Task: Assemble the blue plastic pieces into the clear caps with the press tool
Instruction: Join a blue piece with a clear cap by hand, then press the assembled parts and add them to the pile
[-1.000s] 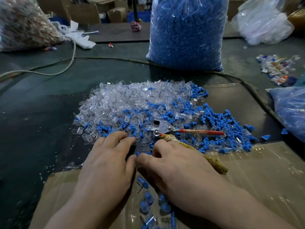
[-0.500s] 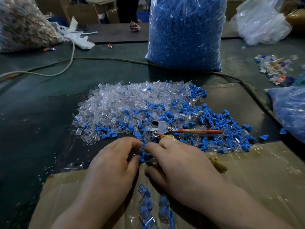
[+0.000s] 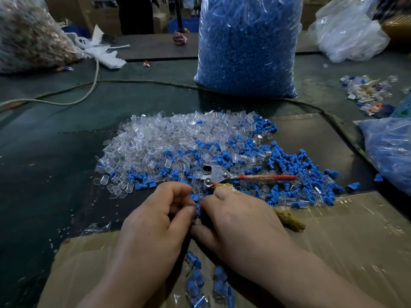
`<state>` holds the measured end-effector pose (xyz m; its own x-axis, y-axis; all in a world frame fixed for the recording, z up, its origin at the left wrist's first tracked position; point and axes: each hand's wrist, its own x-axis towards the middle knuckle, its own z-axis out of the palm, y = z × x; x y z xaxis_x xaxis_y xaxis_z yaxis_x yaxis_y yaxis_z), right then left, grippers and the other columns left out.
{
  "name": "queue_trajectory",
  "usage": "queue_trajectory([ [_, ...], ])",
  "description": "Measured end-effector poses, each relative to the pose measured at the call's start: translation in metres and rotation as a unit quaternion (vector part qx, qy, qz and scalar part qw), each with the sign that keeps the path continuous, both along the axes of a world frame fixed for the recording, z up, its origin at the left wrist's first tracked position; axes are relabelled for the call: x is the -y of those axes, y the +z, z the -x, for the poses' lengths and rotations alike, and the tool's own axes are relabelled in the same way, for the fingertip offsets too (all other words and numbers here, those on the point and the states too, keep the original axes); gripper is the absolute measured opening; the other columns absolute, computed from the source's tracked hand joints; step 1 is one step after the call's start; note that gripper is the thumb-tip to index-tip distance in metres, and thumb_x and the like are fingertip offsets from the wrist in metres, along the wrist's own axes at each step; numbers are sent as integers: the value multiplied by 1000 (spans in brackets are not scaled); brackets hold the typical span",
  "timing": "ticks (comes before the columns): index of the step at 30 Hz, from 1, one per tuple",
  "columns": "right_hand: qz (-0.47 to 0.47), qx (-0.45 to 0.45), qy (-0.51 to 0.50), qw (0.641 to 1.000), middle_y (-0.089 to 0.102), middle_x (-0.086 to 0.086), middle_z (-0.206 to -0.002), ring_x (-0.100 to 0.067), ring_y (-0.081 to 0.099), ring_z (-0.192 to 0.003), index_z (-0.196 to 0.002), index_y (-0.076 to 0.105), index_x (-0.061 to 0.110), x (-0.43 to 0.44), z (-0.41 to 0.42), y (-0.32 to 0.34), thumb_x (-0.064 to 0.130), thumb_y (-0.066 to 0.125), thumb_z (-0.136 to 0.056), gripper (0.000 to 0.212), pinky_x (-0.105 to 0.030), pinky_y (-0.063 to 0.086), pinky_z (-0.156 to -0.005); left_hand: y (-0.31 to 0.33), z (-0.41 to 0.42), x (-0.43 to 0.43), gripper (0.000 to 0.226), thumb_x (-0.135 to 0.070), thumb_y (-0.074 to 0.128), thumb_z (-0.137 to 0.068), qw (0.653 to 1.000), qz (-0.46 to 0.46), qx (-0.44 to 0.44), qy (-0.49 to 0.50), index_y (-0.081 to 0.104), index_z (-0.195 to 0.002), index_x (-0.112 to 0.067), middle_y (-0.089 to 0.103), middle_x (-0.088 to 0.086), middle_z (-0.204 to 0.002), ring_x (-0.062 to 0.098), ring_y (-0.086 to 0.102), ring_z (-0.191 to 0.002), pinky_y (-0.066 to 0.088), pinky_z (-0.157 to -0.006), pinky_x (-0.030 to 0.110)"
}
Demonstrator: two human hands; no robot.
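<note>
Left hand (image 3: 155, 221) and right hand (image 3: 240, 221), fingers curled, apparently pinch a blue piece (image 3: 198, 210) where they meet.

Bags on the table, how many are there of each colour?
Blue-filled bags: 2, the tall middle bag and the right-edge bag
Whitish bag: 1
Brownish speckled bag: 1
Total: 4
</note>
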<state>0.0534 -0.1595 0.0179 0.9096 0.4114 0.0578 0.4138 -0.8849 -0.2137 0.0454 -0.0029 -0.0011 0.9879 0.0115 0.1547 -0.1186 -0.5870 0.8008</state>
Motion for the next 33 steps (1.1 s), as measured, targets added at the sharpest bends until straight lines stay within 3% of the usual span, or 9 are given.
queue_trajectory([
  [3, 2, 9, -6, 1000, 38, 6, -84, -18, 41, -72, -95, 46, 28, 0, -2, -3, 53, 31, -97, 29, -33, 32, -55, -2, -1, -1, 35, -27, 68, -84, 999, 34, -15, -6, 59, -103, -54, 71, -25, -94, -2, 70, -85, 54, -80, 28],
  [7, 21, 4, -2, 1000, 40, 3, -84, -21, 43, -70, -91, 47, 25, 1, -3, -3, 33, 50, -97, 11, -32, 33, -53, -3, -5, -4, 39, -9, 71, -89, 991, 126, -32, 37, 67, -94, -47, 75, -10, -89, 10, 75, -78, 57, -79, 35],
  [10, 3, 12, -10, 1000, 40, 4, -83, -20, 41, -69, -91, 40, 26, 0, -2, -3, 36, 48, -97, 14, -33, 33, -52, -7, -4, -5, 30, -24, 71, -86, 994, 94, -7, 53, 64, -97, -51, 74, -18, -89, 0, 72, -81, 54, -78, 30],
  [13, -19, 24, -22, 999, 39, 7, -85, -18, 42, -70, -103, 37, 29, -1, -1, -5, 47, 42, -96, 20, -34, 34, -53, -4, -2, -1, 27, -39, 66, -83, 998, 48, 5, 51, 58, -103, -54, 71, -29, -90, -8, 67, -84, 52, -78, 26],
  [20, 28, 40, -11, 999, 33, 4, -87, -19, 33, -70, -122, 41, 30, -3, -1, -6, 50, 31, -99, 32, -29, 16, -45, 0, 1, 3, 31, -34, 64, -85, 1000, -10, -1, -3, 55, -104, -57, 68, -34, -90, -9, 66, -82, 50, -73, 22],
  [23, 26, 33, -1, 999, 36, 5, -87, -19, 36, -71, -117, 43, 29, -1, -1, -5, 44, 38, -99, 24, -31, 22, -46, -2, -1, 0, 32, -26, 67, -88, 999, 33, -7, -1, 59, -101, -54, 71, -26, -88, -5, 69, -79, 52, -72, 17],
  [26, 38, 12, 10, 999, 33, 3, -85, -20, 35, -70, -112, 42, 28, 0, 0, -2, 29, 51, -95, 20, -32, 21, -46, -4, -3, -2, 35, -12, 69, -90, 992, 121, -28, 15, 65, -96, -46, 75, -9, -84, 7, 74, -76, 57, -79, 35],
  [30, 37, -6, 15, 999, 35, 2, -90, -18, 35, -69, -118, 41, 29, 0, 0, 0, 26, 52, -95, 26, -30, 18, -46, -6, -3, -1, 35, -17, 71, -88, 993, 117, -7, 14, 65, -96, -50, 74, -15, -86, 4, 72, -76, 53, -74, 29],
  [33, 26, 4, 30, 999, 41, 2, -106, -20, 46, -80, -127, 38, 29, -1, 0, -1, 24, 53, -94, 36, -30, 29, -50, -8, -4, -2, 33, -22, 71, -86, 993, 111, 7, 36, 64, -96, -53, 74, -19, -87, 0, 71, -78, 52, -74, 27],
])
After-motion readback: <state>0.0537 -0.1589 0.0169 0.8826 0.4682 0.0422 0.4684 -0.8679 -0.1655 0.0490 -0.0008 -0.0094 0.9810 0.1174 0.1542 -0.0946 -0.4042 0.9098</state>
